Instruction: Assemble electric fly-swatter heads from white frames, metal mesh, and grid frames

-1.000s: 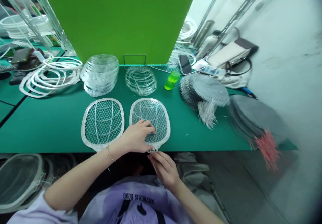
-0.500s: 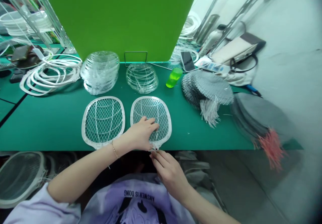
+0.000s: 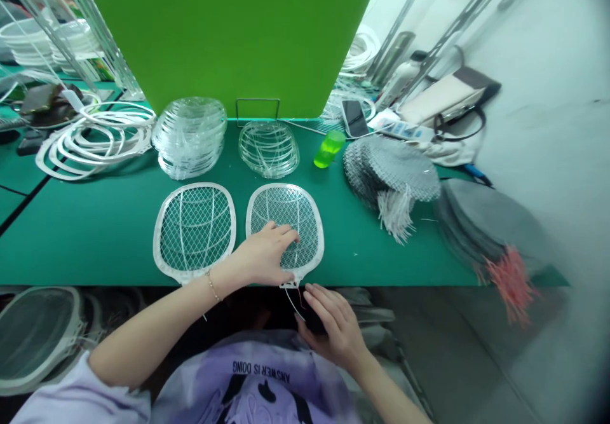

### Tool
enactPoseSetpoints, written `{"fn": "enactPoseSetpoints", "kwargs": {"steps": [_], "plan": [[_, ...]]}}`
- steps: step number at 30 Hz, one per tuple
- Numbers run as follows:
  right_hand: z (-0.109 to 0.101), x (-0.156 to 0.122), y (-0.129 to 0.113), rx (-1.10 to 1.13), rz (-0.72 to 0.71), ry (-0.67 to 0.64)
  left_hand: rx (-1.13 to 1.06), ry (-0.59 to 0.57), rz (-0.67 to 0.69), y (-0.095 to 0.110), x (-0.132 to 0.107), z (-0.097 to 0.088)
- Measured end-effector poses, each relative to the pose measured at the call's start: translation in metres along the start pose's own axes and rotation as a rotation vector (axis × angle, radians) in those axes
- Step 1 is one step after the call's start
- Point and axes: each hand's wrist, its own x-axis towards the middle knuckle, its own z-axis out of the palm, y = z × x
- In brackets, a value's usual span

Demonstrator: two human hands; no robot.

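a: what's on the bench?
b: two racket-shaped frames, white plastic rims w/ wire mesh, lie flat on the green bench (image 3: 86, 246), side by side, lower centre of view. the one on the right, a mesh frame (image 3: 305, 220), has its neck at the near bench edge. its twin frame (image 3: 194, 233) lies just left of it, untouched.

a: and the hands?
b: l hand (image 3: 264, 255) rests on the mesh of the right frame, fingers (image 3: 281, 233) gently curved, spread, not wrapped round the rim. r hand (image 3: 333, 332) is below the bench edge, fingers (image 3: 318, 302) loosely apart, nearest a thin wire (image 3: 291, 300) hanging from the neck. looks like no hold on it, but can't tell for sure.

a: how wd it handle?
b: prob light & fairly stiff, though the thin rim may flex. mesh looks easy to snag, so best held by rim or neck. wire looks fine & slippery.

a: what's around?
b: stack of clear frames (image 3: 188, 138) upper centre, pile of grey mesh sheets (image 3: 391, 170) to the right.
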Motion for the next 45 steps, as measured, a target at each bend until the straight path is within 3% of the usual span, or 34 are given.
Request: {"fn": "enactPoseSetpoints", "kwargs": {"steps": [5, 10, 20, 29, 37, 39, 42, 45], "plan": [[0.022, -0.006, 0.014, -0.059, -0.058, 0.076, 0.01, 0.024, -0.03, 0.002, 0.001, 0.004], [0.017, 0.009, 0.01, 0.091, -0.127, 0.021, -0.01, 0.019, -0.073, 0.005, 0.001, 0.005], [0.025, 0.003, -0.01, 0.184, 0.0, 0.119, 0.019, -0.009, -0.098, 0.008, 0.0, 0.005], [0.005, 0.027, -0.014, 0.18, 0.06, -0.012, 0.055, -0.02, -0.105, 0.012, 0.002, 0.005], [-0.012, 0.044, -0.008, 0.128, -0.072, -0.224, 0.003, 0.02, -0.048, 0.006, 0.002, 0.007], [-0.028, 0.044, -0.012, 0.088, -0.05, -0.263, -0.083, 0.08, 0.024, -0.003, -0.014, -0.001], [-0.05, 0.04, -0.024, 0.106, 0.0, -0.143, -0.075, 0.174, 0.057, -0.03, -0.066, -0.021], [-0.052, 0.041, -0.039, 0.151, 0.052, -0.055, 0.047, 0.054, -0.064, -0.066, -0.133, -0.034]]}}
